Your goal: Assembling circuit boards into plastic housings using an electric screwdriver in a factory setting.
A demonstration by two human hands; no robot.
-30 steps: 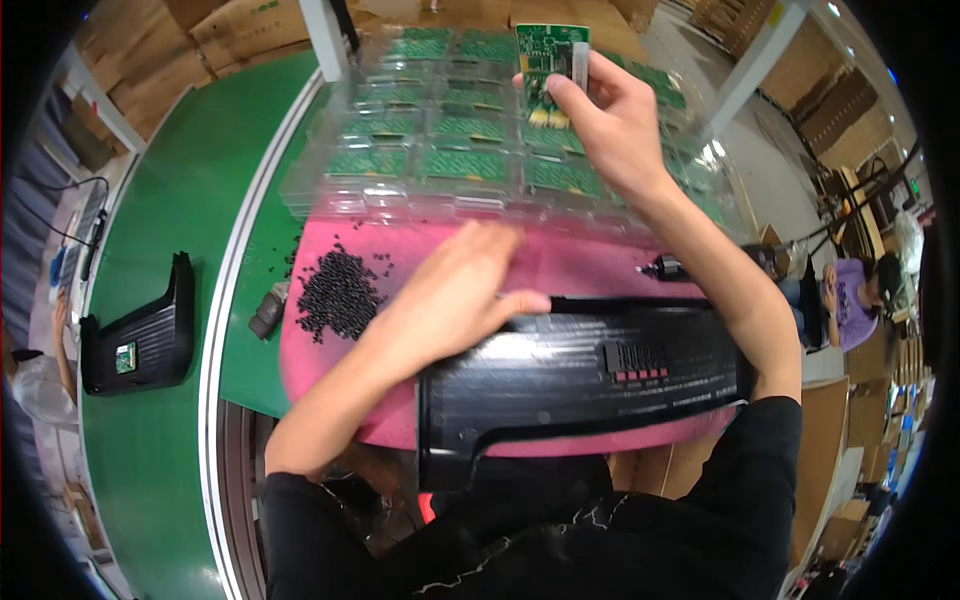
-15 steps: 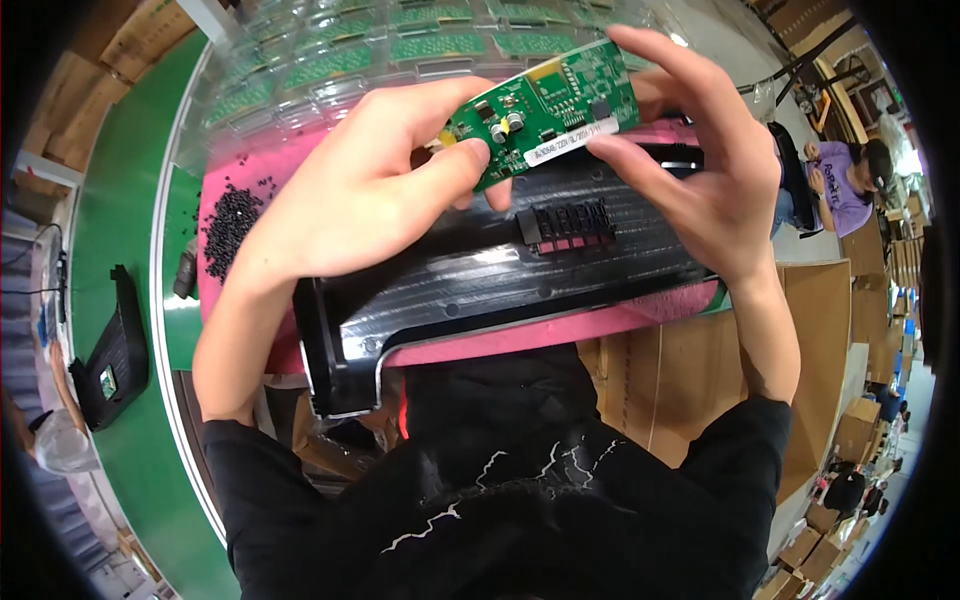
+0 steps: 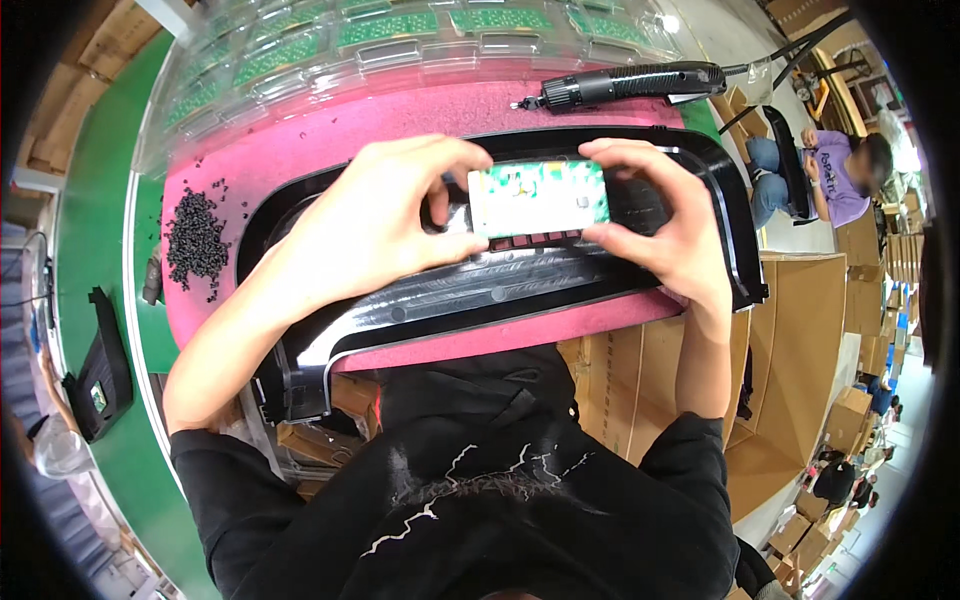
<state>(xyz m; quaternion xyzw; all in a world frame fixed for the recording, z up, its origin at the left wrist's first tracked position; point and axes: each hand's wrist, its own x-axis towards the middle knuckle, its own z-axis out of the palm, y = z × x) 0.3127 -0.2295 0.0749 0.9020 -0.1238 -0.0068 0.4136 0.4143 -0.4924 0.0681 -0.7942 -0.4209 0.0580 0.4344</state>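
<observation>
Between my two hands is a green circuit board (image 3: pixel 540 197), partly washed out by glare. My left hand (image 3: pixel 400 215) pinches its left end between thumb and fingers. Its right end is gripped by my right hand (image 3: pixel 660 215) in the same way. Directly under the board lies a long black plastic housing (image 3: pixel 420 320), its hollow side facing up. A slotted opening in the housing shows pink through it, just below the board's lower edge. The housing rests on a pink mat (image 3: pixel 430 110).
A black electric screwdriver (image 3: pixel 630 85) lies beyond the housing. Small black screws (image 3: pixel 197 238) are heaped on the mat at left. Clear plastic trays (image 3: pixel 400 50) holding green boards stand at the back. Another person (image 3: pixel 845 175) sits at far right. Cardboard boxes (image 3: pixel 790 350) stand at right.
Both hands have brought the board down and nearer, over the housing's slotted opening. The board has turned from tilted to nearly level. The screwdriver has come into plain sight.
</observation>
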